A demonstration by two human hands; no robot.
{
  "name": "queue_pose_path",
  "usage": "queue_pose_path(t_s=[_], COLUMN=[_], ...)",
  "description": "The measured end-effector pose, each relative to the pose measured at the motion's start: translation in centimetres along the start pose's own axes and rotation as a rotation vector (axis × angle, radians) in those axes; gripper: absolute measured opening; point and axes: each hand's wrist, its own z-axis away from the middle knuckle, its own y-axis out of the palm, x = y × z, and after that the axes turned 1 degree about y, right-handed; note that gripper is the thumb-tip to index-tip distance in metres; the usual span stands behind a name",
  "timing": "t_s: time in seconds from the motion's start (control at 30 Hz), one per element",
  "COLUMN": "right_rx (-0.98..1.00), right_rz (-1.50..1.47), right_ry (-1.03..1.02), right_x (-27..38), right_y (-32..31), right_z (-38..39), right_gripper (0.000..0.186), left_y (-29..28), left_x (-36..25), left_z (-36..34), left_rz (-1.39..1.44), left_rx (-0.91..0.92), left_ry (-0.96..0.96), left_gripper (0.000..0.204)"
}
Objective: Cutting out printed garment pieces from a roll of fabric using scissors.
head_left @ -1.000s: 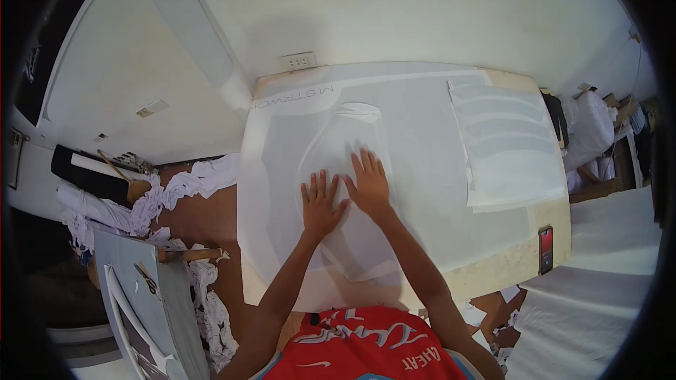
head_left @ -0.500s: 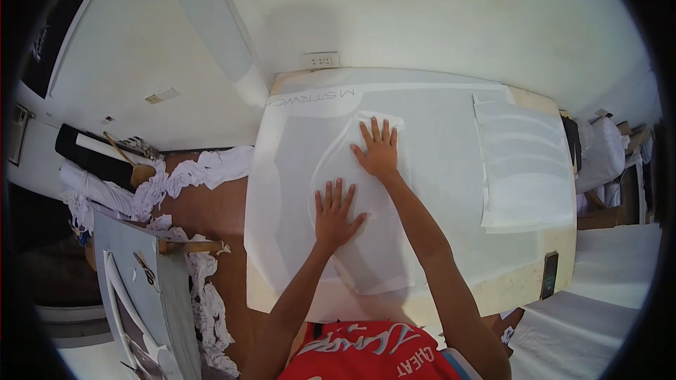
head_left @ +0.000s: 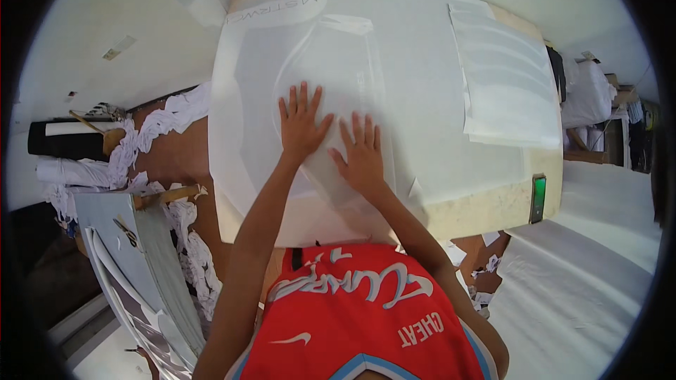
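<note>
A left hand (head_left: 303, 127) and right hand (head_left: 362, 158) are laid flat, splayed, grip released, over a translucent sheet (head_left: 343, 77) left of centre on a pale table (head_left: 486, 200); rightward, a phone (head_left: 538, 199) is seen.

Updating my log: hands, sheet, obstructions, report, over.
Left hand, right hand palm-down on pale sheet. Sheet lies on table. Nothing blocking hands; phone far right.

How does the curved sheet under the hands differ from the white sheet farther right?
The curved sheet bows outward along its left edge; the white sheet has a nearly straight one. The left hand and right hand rest on the curved sheet; neither touches the white sheet. Both are pale and lie on the table.
</note>
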Motion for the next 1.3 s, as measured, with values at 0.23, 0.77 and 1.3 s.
queue_pose_path(t_s=[0.23,0.77,1.3], right_rx=[0.066,-0.090,-0.152], right_rz=[0.096,0.081,0.118], right_ry=[-0.042,-0.240,-0.226], right_x=[-0.4,-0.7,13.8], right_y=[0.8,3.8,10.4], right_z=[5.5,4.3,1.0], right_gripper=[0.066,0.053,0.038], left_y=[0.2,-5.3,-16.6], left_x=[-1.1,-0.9,20.6], left_z=[0.6,23.5,56.7], left_rz=[-0.037,0.181,0.615], left_rx=[-0.129,0.147,-0.359], left_ry=[0.044,0.219,-1.095], left_gripper=[0.054,0.052,0.064])
